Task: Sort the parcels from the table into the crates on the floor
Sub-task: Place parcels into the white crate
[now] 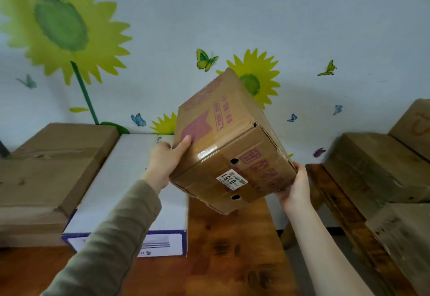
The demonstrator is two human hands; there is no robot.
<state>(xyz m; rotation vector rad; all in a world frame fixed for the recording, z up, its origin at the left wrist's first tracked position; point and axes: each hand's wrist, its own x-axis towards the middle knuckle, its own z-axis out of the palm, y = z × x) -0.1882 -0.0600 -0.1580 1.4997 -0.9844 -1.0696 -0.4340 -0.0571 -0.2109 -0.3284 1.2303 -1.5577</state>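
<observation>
A brown box [223,137] is held tilted in the air above the table [232,249], clamped between both hands. The left hand [162,160] is set at its lower left corner: the thumb is laid flat on the taped face, while the other fingers are hidden behind the box, so their spread cannot be told. The right hand [294,186] is cupped round the lower right corner, its fingers likewise hidden behind. A white label [232,180] marked 0151 is seen between the two hands. A white box [130,179] lies on the table below the left fingers. Brown cartons [46,167] are stacked left of them, and more cartons [377,170] right of the right fingers.
</observation>
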